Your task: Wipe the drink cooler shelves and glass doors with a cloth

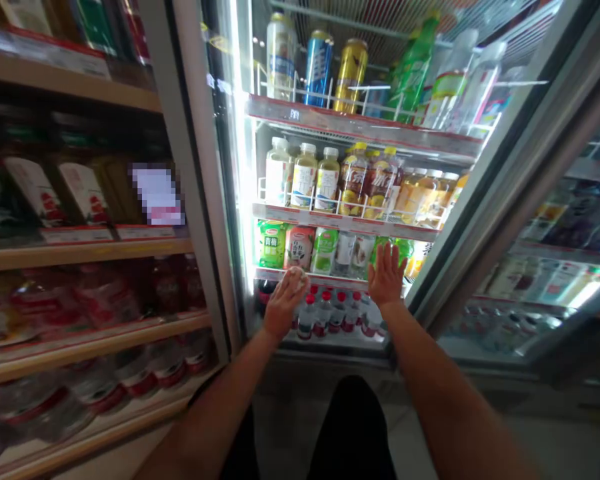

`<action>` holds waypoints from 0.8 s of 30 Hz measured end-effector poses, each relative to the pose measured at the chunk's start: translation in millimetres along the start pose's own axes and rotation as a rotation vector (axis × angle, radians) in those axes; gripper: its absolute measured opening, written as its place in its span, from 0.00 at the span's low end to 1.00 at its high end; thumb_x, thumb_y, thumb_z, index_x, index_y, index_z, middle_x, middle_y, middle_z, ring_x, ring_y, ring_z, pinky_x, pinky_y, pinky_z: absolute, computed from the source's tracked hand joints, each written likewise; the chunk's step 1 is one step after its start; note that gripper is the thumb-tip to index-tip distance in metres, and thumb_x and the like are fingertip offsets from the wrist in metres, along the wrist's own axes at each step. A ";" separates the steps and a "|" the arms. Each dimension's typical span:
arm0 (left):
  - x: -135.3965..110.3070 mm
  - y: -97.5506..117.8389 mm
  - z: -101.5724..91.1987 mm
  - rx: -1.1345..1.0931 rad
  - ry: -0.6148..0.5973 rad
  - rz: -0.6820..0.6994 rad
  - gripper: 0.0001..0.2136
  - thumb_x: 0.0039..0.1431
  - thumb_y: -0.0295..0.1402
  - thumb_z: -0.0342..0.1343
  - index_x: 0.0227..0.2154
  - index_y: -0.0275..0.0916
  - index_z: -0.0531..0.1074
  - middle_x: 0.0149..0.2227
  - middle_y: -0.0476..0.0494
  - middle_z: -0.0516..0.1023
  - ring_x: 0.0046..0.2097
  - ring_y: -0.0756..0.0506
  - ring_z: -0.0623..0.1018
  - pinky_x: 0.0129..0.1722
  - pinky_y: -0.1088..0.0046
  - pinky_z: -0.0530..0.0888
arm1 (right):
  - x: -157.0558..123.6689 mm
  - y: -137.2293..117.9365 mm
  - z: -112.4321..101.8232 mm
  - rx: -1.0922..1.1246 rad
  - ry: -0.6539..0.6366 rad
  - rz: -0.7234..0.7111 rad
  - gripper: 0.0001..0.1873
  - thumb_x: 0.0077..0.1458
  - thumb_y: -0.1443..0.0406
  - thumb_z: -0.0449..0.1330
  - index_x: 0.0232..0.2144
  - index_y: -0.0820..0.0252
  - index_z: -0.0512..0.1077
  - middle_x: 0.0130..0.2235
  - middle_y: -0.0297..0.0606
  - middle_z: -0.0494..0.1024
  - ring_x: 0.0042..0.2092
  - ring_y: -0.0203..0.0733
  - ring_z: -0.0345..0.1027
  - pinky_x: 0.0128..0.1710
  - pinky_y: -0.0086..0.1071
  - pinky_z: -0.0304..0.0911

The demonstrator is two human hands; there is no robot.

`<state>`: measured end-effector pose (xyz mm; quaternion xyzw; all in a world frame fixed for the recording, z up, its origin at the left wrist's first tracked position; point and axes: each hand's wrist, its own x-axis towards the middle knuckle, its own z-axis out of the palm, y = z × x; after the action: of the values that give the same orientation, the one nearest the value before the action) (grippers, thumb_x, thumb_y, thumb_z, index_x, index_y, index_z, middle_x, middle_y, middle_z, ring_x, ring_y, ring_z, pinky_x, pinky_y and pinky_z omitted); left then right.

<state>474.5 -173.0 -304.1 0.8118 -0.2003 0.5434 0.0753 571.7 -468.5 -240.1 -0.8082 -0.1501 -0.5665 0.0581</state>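
Note:
My left hand (283, 303) reaches up to the lower shelves of a lit drinks fridge. Its fingers are closed around a crumpled pale cloth (298, 274), partly hidden by the hand. Just above it is a pink carton-like drink pack (299, 245), with a green pack (272, 244) to the left. My right hand (386, 277) is raised with its fingers spread and holds nothing. It is in front of the green-labelled drinks at the right of that same shelf; whether it touches them I cannot tell. Between and below my hands stand small red-capped water bottles (326, 308).
Higher shelves hold tea bottles (355, 175), a blue can (319, 69), a gold can (350, 75) and green bottles (419, 63). The fridge door (510, 173) stands open on the right. Wooden shelves (80, 255) with bottles flank the left side.

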 end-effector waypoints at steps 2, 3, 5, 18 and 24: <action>3.5 6.1 5.6 -0.023 0.026 0.017 0.29 0.67 0.18 0.43 0.68 0.46 0.58 0.68 0.43 0.61 0.71 0.40 0.55 0.67 0.55 0.67 | -3.2 -4.4 12.3 -0.001 0.049 0.029 0.31 0.69 0.58 0.44 0.69 0.64 0.54 0.68 0.54 0.61 0.72 0.54 0.45 0.70 0.58 0.37; 10.2 4.4 5.6 -0.036 0.066 0.005 0.29 0.67 0.18 0.43 0.68 0.46 0.58 0.68 0.44 0.61 0.71 0.41 0.55 0.67 0.55 0.66 | -4.1 -6.1 16.8 0.001 0.073 0.033 0.31 0.68 0.58 0.45 0.69 0.64 0.54 0.68 0.54 0.62 0.72 0.54 0.46 0.69 0.59 0.37; 31.7 -4.9 1.6 -0.055 0.169 -0.041 0.30 0.67 0.17 0.43 0.68 0.47 0.57 0.70 0.45 0.58 0.72 0.41 0.54 0.69 0.55 0.63 | -5.2 -7.6 22.4 -0.005 0.110 0.038 0.32 0.67 0.58 0.46 0.70 0.62 0.54 0.67 0.54 0.62 0.71 0.55 0.49 0.69 0.60 0.38; 33.4 16.6 24.6 -0.007 0.101 0.054 0.24 0.69 0.21 0.45 0.65 0.43 0.65 0.66 0.41 0.65 0.72 0.40 0.53 0.71 0.55 0.57 | -4.7 -8.8 19.1 -0.075 0.159 0.017 0.31 0.66 0.59 0.47 0.68 0.65 0.58 0.66 0.54 0.65 0.70 0.55 0.51 0.69 0.57 0.40; 66.0 10.4 16.1 -0.038 0.160 0.018 0.28 0.67 0.19 0.44 0.68 0.41 0.57 0.69 0.41 0.59 0.73 0.39 0.49 0.70 0.53 0.60 | -3.2 -9.6 17.6 -0.084 0.184 0.000 0.31 0.66 0.59 0.47 0.67 0.66 0.59 0.65 0.54 0.67 0.70 0.54 0.51 0.69 0.56 0.40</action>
<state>505.7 -204.0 -251.3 0.7624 -0.2111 0.6032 0.1018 583.5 -455.3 -250.0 -0.7545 -0.1201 -0.6441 0.0377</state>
